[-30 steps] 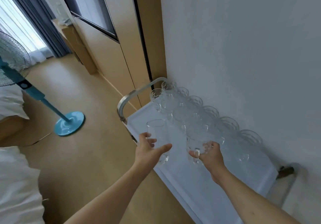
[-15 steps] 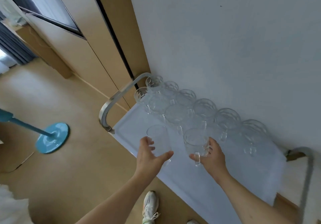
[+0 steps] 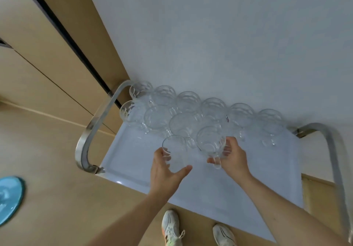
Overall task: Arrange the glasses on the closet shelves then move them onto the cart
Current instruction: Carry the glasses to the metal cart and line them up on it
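A white cart top (image 3: 238, 192) with curved metal handles stands against the grey wall. Several clear glass mugs (image 3: 188, 101) sit on it in two rows along the wall side. My left hand (image 3: 166, 171) is wrapped around a plain clear tumbler (image 3: 176, 151) held upright just over the cart's front left area. My right hand (image 3: 234, 158) grips a clear handled mug (image 3: 210, 140) at the right end of the nearer row, with its handle pointing toward me.
The cart's left handle (image 3: 91, 131) and right handle (image 3: 332, 161) rise at both ends. Wooden closet doors (image 3: 47, 54) stand at the left. A blue fan base (image 3: 9, 198) lies on the floor. My shoes (image 3: 171, 226) are under the cart's front edge.
The view has swung right and down over the cart. Both hands have kept their glasses and stayed over the tray, the mug sinking close to the nearer row.
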`<state>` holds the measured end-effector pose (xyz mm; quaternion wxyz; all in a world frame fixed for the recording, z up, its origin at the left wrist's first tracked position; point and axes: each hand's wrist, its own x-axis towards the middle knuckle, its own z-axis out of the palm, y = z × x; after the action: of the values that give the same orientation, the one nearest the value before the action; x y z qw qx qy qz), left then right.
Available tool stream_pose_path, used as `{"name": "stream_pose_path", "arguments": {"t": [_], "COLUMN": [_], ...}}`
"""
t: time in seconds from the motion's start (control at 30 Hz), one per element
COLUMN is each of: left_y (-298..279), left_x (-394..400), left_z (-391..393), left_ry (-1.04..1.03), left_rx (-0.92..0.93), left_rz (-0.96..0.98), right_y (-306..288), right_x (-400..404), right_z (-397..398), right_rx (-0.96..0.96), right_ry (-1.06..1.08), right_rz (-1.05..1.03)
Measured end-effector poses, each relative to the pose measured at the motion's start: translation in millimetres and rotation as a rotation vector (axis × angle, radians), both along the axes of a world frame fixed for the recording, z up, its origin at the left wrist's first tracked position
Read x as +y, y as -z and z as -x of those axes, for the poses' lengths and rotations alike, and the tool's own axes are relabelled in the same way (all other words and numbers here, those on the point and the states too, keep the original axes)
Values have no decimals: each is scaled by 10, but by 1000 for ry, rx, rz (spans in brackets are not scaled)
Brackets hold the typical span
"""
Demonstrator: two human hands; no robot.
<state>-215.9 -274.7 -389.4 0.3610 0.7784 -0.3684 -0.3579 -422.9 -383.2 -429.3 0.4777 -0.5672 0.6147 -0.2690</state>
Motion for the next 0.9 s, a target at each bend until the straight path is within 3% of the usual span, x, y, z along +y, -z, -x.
{"name": "stream_pose_path", "arguments": {"t": [0.37,0.9], "left_y": [304,503], "left_x": [-39,144], "left_z": [-330,-388], "left_ry": [216,260], "left_rx": [-19,-15], "left_rz": [44,107], "right_y": [55,112], "right_x": [10,-190], "right_z": [-147,160], "right_rx": [166,376], "right_ry": [50,-61], "right_rz": [69,67]}}
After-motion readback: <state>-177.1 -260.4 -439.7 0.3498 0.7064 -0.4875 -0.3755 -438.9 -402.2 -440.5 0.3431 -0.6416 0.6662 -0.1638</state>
